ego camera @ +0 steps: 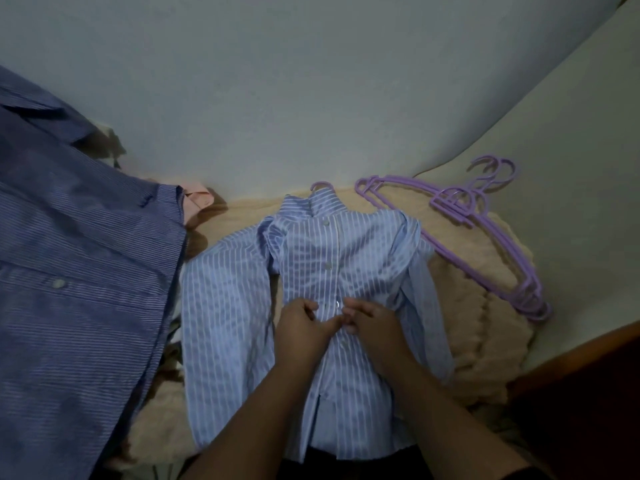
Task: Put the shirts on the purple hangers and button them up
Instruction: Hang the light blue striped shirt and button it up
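1. While the light-blue white-striped cotton shirt (311, 271) lies at centre, hook at twelve o'clock, left hand (301, 327) and right hand (372, 323) pinch its placket.
2. Soft, light, floppy: I'd grip right beside each button.

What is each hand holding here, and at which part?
Both the left hand and right hand pinch the light blue striped shirt at its front button placket, about mid-chest, below the buttons already fastened.

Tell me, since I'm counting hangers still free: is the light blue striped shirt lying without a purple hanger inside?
No: a purple hanger hook pokes out of the collar of the light blue striped shirt on the beige blanket.
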